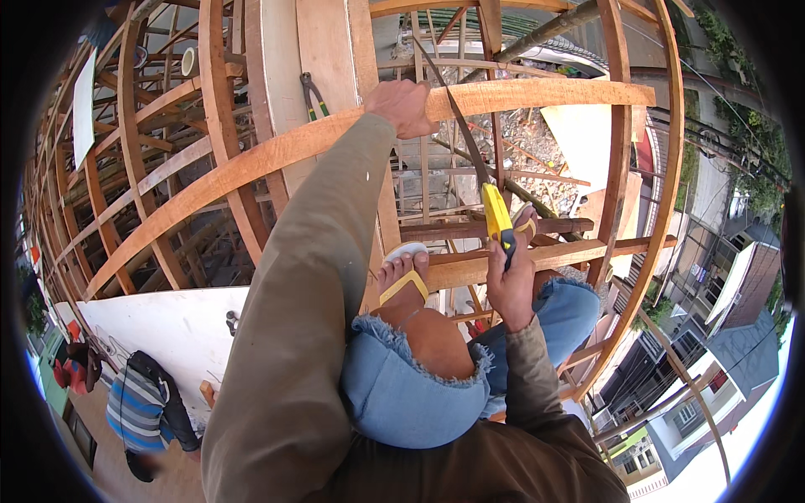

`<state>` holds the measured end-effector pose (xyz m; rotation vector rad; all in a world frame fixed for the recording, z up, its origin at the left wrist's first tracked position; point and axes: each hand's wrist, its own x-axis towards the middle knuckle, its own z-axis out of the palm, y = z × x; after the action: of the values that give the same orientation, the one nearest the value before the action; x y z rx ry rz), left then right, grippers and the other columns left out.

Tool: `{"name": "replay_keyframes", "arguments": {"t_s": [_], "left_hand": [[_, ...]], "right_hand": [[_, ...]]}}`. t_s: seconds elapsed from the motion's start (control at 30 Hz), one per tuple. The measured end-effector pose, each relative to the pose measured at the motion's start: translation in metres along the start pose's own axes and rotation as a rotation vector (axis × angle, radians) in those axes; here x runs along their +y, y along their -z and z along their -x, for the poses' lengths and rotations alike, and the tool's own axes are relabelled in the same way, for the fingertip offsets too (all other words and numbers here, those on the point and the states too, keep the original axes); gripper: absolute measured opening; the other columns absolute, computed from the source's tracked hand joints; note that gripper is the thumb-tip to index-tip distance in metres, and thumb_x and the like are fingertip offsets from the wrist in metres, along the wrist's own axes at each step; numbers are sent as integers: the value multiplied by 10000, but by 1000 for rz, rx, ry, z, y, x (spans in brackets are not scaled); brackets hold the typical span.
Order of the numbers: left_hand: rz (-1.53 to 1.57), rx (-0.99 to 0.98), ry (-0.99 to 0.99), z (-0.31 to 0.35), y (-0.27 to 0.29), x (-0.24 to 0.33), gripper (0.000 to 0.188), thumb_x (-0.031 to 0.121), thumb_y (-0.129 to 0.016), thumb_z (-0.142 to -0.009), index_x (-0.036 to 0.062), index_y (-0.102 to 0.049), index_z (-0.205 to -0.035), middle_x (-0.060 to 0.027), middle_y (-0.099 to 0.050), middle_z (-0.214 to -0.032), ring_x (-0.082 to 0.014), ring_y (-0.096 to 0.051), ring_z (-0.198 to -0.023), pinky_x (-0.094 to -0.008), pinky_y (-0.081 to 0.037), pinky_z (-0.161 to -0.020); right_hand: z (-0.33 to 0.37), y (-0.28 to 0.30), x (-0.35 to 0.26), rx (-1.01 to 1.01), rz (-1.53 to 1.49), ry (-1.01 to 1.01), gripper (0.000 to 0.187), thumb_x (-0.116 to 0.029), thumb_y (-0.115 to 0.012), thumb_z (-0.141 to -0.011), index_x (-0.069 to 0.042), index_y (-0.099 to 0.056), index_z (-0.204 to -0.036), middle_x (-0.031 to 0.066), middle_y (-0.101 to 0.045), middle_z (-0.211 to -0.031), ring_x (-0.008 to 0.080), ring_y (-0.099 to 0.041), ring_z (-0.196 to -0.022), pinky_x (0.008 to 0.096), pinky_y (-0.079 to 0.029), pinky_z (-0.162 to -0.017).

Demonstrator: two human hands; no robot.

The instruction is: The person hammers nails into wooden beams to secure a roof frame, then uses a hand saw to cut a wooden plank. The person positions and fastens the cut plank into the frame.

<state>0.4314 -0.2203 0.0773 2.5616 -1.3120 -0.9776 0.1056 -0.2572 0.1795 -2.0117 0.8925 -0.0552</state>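
Observation:
A long wooden board (277, 155) runs across in front of me, looking curved in this view. My left hand (402, 107) is closed over it, with the fingers wrapped around its edge. In my right hand (511, 289) is a handsaw (497, 216) with a yellow and black handle, held low above my knee. The saw's long dark blade slants up and away to the left, crossing the board just right of my left hand. Whether the teeth touch the wood, I cannot tell. Pincers (314, 97) with green and black handles lie beyond the board, left of my left hand.
My sandalled feet rest on timber beams (520, 261), with open gaps and rubble (537, 142) below. Wooden framing (138, 151) spreads to the left, above a white panel (168, 323). A person in a striped shirt (138, 411) is at lower left. Houses stand at right.

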Motion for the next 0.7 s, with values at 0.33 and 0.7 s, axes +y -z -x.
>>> {"name": "replay_keyframes", "arguments": {"t_s": [0.33, 0.7], "left_hand": [[16, 38, -84, 1, -7, 13, 592, 481, -711, -765, 25, -655, -1139, -203, -745, -999, -358, -732, -909, -466, -585, -812], [-69, 123, -50, -10, -15, 25, 670, 557, -736, -767, 18, -656, -1157, -210, -737, -1008, -366, -720, -961, -467, -569, -858]], "right_hand": [[-94, -26, -16, 29, 94, 56, 232, -186, -577, -1004, 18, -555, -1111, 282, -665, -832, 492, -669, -803, 501, -524, -667], [-152, -32, -17, 60, 123, 109, 239, -198, -579, -1010, 18, -534, -1102, 274, -652, -783, 481, -652, -732, 491, -507, -606]]}}
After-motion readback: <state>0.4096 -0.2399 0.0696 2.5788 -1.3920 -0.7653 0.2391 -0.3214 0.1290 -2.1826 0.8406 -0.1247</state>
